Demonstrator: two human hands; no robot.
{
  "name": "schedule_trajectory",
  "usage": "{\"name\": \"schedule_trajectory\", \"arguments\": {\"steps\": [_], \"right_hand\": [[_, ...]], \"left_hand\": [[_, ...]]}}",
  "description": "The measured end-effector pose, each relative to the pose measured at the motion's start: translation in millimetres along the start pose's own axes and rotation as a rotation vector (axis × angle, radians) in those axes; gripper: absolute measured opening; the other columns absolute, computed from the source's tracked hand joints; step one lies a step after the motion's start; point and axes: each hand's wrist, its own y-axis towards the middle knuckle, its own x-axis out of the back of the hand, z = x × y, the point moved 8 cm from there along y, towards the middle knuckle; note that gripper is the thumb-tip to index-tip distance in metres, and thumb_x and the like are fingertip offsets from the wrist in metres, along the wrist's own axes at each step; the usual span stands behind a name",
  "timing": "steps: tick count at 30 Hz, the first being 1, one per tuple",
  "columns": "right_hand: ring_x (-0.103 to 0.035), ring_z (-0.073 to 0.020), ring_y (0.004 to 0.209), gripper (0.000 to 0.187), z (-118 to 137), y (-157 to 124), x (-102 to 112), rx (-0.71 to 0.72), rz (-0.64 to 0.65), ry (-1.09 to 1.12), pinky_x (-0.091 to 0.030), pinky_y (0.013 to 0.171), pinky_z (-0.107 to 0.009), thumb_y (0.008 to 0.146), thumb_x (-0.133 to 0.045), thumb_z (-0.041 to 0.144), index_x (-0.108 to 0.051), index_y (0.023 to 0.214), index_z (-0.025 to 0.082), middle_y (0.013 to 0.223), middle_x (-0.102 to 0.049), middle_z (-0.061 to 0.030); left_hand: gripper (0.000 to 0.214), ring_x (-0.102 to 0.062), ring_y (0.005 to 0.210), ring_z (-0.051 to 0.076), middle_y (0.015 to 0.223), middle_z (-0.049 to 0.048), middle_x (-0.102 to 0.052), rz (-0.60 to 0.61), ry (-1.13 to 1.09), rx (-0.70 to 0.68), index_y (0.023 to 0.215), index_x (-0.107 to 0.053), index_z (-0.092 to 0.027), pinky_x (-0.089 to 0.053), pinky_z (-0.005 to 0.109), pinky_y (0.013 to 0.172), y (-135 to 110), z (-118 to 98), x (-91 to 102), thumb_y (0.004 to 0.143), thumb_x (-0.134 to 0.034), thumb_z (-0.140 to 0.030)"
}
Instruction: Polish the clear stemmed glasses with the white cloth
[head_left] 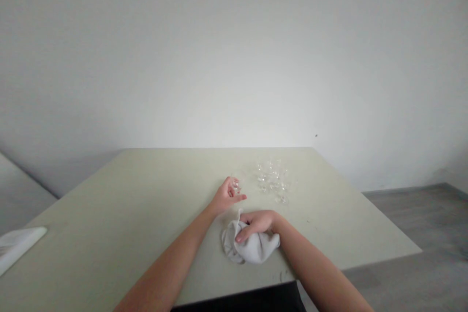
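Observation:
My left hand (227,196) is beside a small clear glass (236,185), its fingers curved along the glass's left side. The thumb sticks out to the right, apart from the glass, so I see no closed grip. Nearer to me, my right hand (258,223) is closed on a bunched white cloth (256,247) on the table. Part of that hand's fingers is hidden by the folds. Several more small clear glasses (271,175) form a cluster to the right, beyond my right hand; their outlines blur together.
The pale table (146,195) reaches back to a white wall (234,58). A white object (25,243) lies at the left edge. Something black (241,301) shows at the bottom, by the near edge. Grey floor (413,214) is on the right.

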Motion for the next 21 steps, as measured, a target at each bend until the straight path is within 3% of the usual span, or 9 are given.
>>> {"name": "schedule_trajectory", "arguments": {"steps": [4, 8, 14, 17, 21], "right_hand": [[-0.058, -0.0098, 0.061, 0.039, -4, 5, 1, 0.009, 0.043, -0.042, -0.048, 0.061, -0.02, 0.069, -0.079, 0.045, -0.068, 0.081, 0.01, 0.07, -0.064, -0.0007], [-0.057, -0.01, 0.063, 0.043, -3, 5, 3, 0.015, 0.033, -0.097, -0.048, 0.063, -0.02, 0.068, -0.078, 0.05, -0.068, 0.082, 0.01, 0.072, -0.064, -0.0007], [-0.057, -0.0108, 0.065, 0.046, 2, 1, 3, 0.015, 0.036, -0.197, -0.047, 0.065, -0.021, 0.069, -0.075, 0.055, -0.068, 0.082, 0.011, 0.071, -0.064, 0.0003], [-0.058, -0.0117, 0.069, 0.044, 7, 1, 3, 0.016, 0.033, -0.268, -0.046, 0.067, -0.021, 0.068, -0.075, 0.053, -0.069, 0.082, 0.012, 0.072, -0.064, 0.0005], [-0.058, -0.0125, 0.072, 0.04, 13, 0, 5, 0.015, 0.008, -0.392, -0.044, 0.068, -0.021, 0.07, -0.075, 0.05, -0.07, 0.081, 0.012, 0.074, -0.065, 0.0005]], "left_hand": [[0.048, -0.055, 0.062, 0.011, 0.08, -0.0018, -0.064, 0.085, 0.248, 0.032, 0.094, -0.056, -0.018, -0.044, 0.023, 0.06, -2, 6, -6.5, 0.06, -0.082, -0.041], [0.035, -0.061, 0.072, 0.014, 0.093, 0.0023, -0.069, 0.274, 0.287, 0.025, 0.087, -0.064, -0.017, -0.047, 0.025, 0.065, -7, -1, -17.1, 0.065, -0.079, -0.041], [0.02, -0.057, 0.115, 0.018, 0.117, 0.0037, -0.068, 0.557, 0.378, -0.263, 0.1, -0.073, -0.024, -0.039, 0.032, 0.102, -20, -26, -46.9, 0.088, -0.058, -0.031], [0.027, -0.053, 0.12, 0.018, 0.13, 0.002, -0.061, 0.602, 0.514, -0.379, 0.111, -0.069, -0.028, -0.036, 0.033, 0.106, -23, -23, -62.1, 0.092, -0.05, -0.029], [0.031, -0.051, 0.12, 0.019, 0.131, -0.0011, -0.059, 0.636, 0.753, -0.41, 0.12, -0.064, -0.036, -0.037, 0.034, 0.103, -22, -5, -79.4, 0.093, -0.049, -0.029]]}}
